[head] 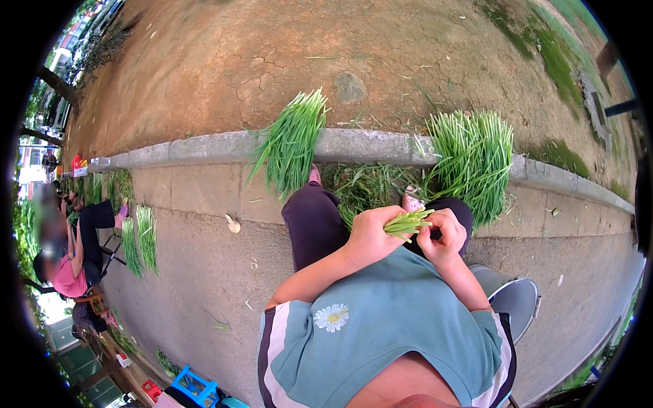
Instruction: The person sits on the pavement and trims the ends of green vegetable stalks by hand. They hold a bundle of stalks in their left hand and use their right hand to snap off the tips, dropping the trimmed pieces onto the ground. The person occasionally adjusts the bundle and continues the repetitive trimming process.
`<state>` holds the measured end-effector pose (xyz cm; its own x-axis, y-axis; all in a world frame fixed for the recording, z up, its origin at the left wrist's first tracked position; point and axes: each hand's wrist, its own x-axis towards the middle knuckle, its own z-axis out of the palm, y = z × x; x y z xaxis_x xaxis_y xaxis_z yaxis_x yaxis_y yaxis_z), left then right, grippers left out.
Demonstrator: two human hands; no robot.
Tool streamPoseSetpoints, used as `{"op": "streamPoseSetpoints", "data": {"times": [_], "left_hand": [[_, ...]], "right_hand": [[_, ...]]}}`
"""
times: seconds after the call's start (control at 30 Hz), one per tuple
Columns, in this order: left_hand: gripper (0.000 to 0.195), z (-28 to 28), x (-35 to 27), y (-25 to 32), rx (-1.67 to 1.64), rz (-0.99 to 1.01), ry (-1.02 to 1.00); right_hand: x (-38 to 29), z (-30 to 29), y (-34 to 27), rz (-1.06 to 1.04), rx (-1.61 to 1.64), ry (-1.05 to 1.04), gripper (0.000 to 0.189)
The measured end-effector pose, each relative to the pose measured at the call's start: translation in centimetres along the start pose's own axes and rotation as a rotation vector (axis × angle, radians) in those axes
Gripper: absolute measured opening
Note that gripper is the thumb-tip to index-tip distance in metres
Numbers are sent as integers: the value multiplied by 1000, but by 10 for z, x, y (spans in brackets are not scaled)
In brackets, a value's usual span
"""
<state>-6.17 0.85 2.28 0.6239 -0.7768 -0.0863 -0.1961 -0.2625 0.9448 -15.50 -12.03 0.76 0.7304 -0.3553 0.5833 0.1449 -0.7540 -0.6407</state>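
Note:
My left hand [375, 235] is closed around a small bundle of pale green stalks [407, 223], their cut ends pointing right. My right hand [443, 232] is at those ends, thumb and fingertips pinched together; whether a stalk is between them cannot be told. Beyond my hands, a large pile of long green leafy stalks [472, 158] lies over the concrete kerb [375, 147] on the right. A smaller pile of the same stalks [296, 143] lies across it on the left. Between the piles, a heap of loose green leaves [367, 183] lies at the kerb's foot, near my pink shoes.
A grey bucket [515, 301] lies or leans at my right side. At far left a person in a pink top [70, 278] sits near more stalk bundles [147, 237]. A blue plastic stool [196, 390] is at lower left. A stone [350, 86] sits in the cracked soil beyond the kerb.

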Motion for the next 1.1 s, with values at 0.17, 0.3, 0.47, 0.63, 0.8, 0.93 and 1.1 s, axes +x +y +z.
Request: {"op": "streamPoseSetpoints", "data": {"times": [0.17,0.3,0.47,0.63,0.8,0.93,1.1], "left_hand": [[19,1,1,-5,-254,-41,-63],[16,-1,4,3,-483,-110,-97],[13,-1,5,6,-595,-165,-129],[12,-5,6,4,-678,-226,-160],[13,-3,5,3,-830,-217,-87],[13,-10,4,11,-826,-236,-92],[16,-8,1,7,-705,-191,-30]], "right_hand": [[1,-1,-3,-59,41,-25,16],[-3,-3,0,114,243,19,12],[-16,1,3,504,629,13,5],[-10,3,-6,593,721,24,6],[-10,4,-4,455,653,15,7],[-8,1,-6,541,772,49,7],[-7,-3,-12,550,826,62,7]]}}
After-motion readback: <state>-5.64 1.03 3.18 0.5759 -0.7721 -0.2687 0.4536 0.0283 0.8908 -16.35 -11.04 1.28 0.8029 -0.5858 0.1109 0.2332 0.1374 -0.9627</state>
